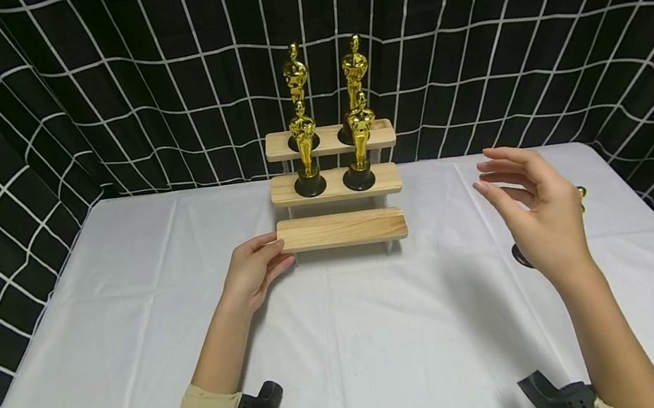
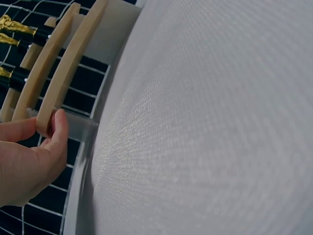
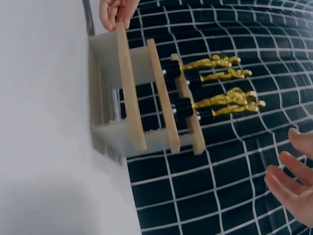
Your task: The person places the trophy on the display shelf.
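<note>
A three-tier wooden display stand (image 1: pixel 342 229) stands at the middle of the table. My left hand (image 1: pixel 257 268) pinches the left end of its lowest shelf, thumb on top and fingers beneath, as the left wrist view (image 2: pixel 32 161) also shows. Two golden statuettes with black bases stand on the middle shelf, one on the left (image 1: pixel 304 140) and one on the right (image 1: pixel 360 131). Two more are on the top shelf, partly hidden behind them. My right hand (image 1: pixel 543 212) hovers right of the stand, fingers loosely bent with nothing between them. Behind it, another statuette (image 1: pixel 523 256) is mostly hidden.
A white cloth (image 1: pixel 339 359) covers the table. Behind it and at both sides hangs a black curtain (image 1: pixel 155 88) with a white grid. Clear supports hold up the shelves, and the lowest shelf bears no statuette.
</note>
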The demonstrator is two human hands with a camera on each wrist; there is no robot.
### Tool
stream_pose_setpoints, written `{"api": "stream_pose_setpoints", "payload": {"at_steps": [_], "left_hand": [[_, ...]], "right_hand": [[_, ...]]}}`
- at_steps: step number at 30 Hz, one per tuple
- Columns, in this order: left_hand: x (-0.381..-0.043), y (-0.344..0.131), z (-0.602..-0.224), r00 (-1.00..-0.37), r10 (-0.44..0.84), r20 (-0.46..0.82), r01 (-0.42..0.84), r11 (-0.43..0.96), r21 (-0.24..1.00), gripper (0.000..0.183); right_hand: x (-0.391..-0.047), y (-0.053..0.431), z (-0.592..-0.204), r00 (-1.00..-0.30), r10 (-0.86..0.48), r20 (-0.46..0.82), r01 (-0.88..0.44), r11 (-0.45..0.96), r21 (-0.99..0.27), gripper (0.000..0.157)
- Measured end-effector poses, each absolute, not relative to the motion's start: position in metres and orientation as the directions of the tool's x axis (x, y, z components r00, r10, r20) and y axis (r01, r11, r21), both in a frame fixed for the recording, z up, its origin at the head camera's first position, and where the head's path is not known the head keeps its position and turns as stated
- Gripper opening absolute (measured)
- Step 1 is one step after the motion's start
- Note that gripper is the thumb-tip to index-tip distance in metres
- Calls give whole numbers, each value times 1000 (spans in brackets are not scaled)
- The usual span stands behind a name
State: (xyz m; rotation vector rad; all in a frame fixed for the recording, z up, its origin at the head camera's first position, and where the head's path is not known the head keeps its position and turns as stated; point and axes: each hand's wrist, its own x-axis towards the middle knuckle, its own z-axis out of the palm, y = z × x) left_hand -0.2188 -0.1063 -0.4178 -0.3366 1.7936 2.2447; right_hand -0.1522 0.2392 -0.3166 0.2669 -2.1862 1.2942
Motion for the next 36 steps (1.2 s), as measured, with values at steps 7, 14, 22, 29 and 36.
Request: {"api": "stream_pose_setpoints", "payload": {"at_steps": [7, 14, 22, 29, 36], "left_hand": [[-218, -106, -418, -943, 49, -331, -333, -213, 918, 46], [-218, -107, -418, -942, 49, -331, -334, -214, 918, 46], [-218, -106, -418, -942, 45, -332, -333, -211, 919, 46], [-218, -106, -420, -942, 43, -333, -334, -220, 916, 46], [-218, -105, -419, -942, 46, -332, -334, -216, 918, 47]], "right_hand": [[-144, 256, -320, -780, 185, 598, -412, 567, -713, 40], [-139, 270, -324, -768, 236, 596, -361, 609, -707, 41], [-134, 284, -324, -756, 288, 587, -279, 671, -687, 42], [-131, 295, -326, -766, 352, 537, -178, 687, -704, 44], [-129, 302, -325, -756, 373, 539, -166, 687, -708, 45]]}}
